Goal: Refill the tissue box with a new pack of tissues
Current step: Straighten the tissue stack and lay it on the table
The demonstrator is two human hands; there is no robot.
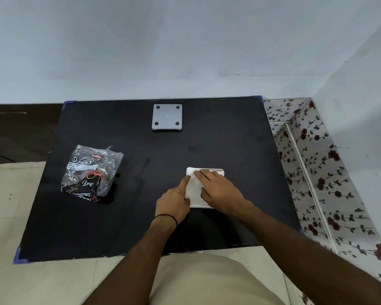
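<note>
A white square tissue box [220,171] lies on the black table [141,216], right of centre, with a white stack of tissues [194,191] in its open side. My right hand [218,190] lies flat on the tissues, fingers spread. My left hand [174,203] rests against the box's left side, index finger stretched along the edge and thumb at the near corner. The box's grey square cover [167,117], with dark round feet at its corners, lies apart at the back of the table.
A crumpled clear plastic wrapper [90,172] with black and red print lies on the table's left part. A floral-papered ledge [312,172] runs along the right. The wall stands right behind the table's far edge.
</note>
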